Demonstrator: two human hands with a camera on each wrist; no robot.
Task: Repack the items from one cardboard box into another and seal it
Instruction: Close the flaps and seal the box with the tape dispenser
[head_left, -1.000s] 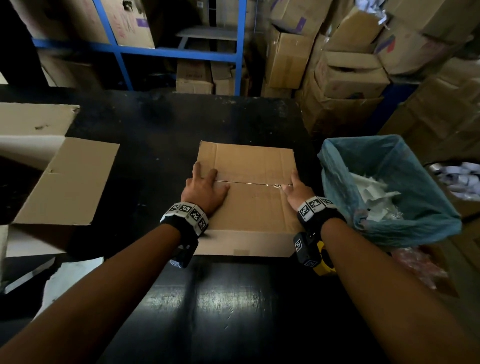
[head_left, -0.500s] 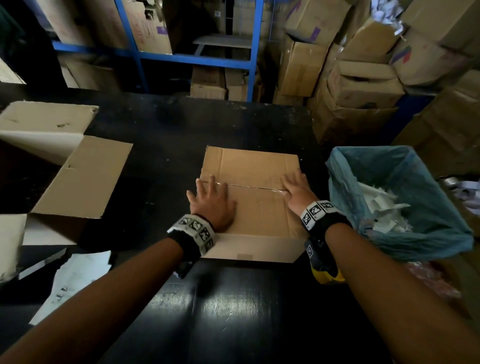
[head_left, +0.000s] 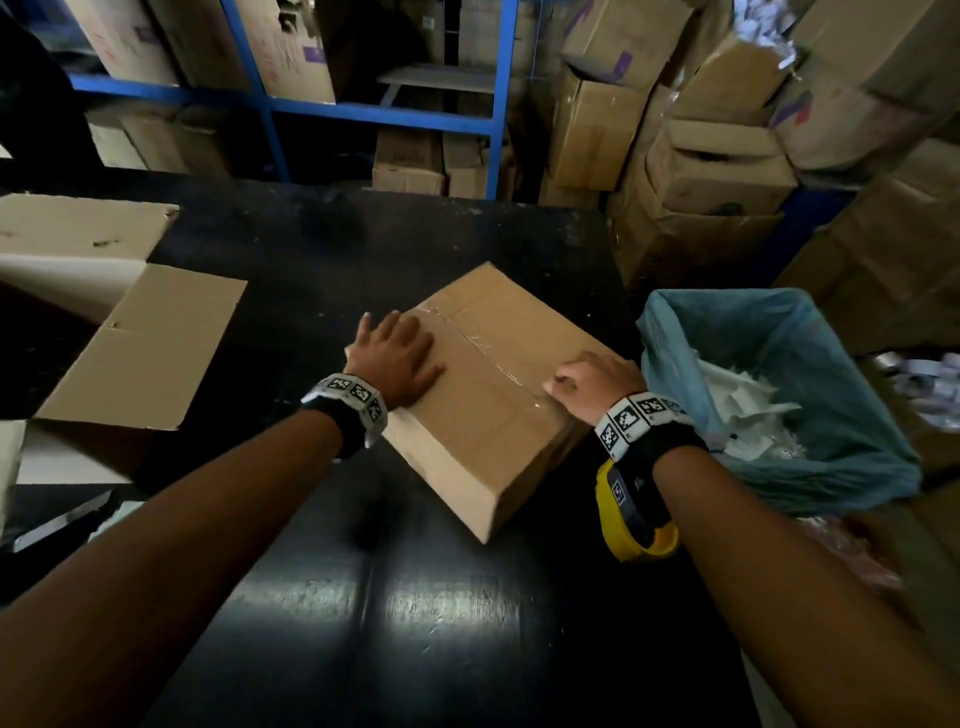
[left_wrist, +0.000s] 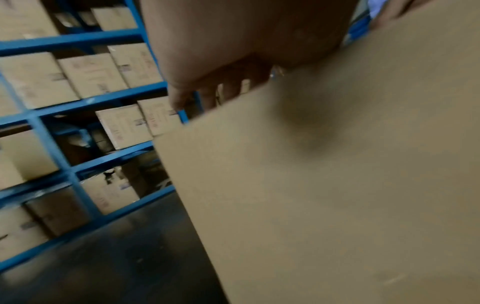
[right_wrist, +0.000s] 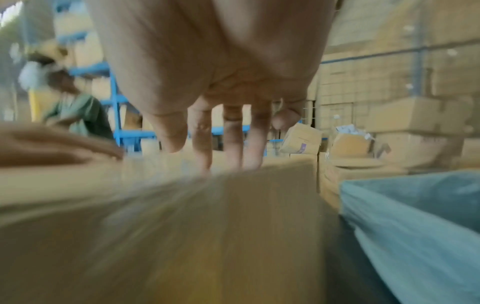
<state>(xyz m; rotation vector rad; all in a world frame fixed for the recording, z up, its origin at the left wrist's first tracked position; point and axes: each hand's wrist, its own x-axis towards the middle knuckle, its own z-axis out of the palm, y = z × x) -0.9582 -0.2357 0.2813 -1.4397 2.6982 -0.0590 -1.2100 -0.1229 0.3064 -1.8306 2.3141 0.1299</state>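
A closed cardboard box (head_left: 493, 384) lies on the black table (head_left: 415, 623), turned corner-on toward me. Clear tape (head_left: 483, 348) runs along its top seam. My left hand (head_left: 392, 353) lies flat on the box's far left corner, fingers reaching over the edge. My right hand (head_left: 587, 384) presses on the near right end of the seam; in the right wrist view its fingers (right_wrist: 233, 133) point down onto the box top (right_wrist: 155, 226). The left wrist view shows the palm (left_wrist: 233, 51) on the cardboard (left_wrist: 337, 185). A larger box (head_left: 140, 348) stands open at the left.
A bin lined with a blue bag (head_left: 779, 332), holding white paper scraps, stands just right of the box. Stacked cartons (head_left: 701, 171) and blue shelving (head_left: 374, 109) lie beyond the table. Another person (right_wrist: 75, 109) is in the background. White sheets (head_left: 62, 519) lie near left.
The sealed box has been turned from square-on to corner-on. Both hands stayed on top, the left shifting to the far left corner, the right to the near end of the seam.
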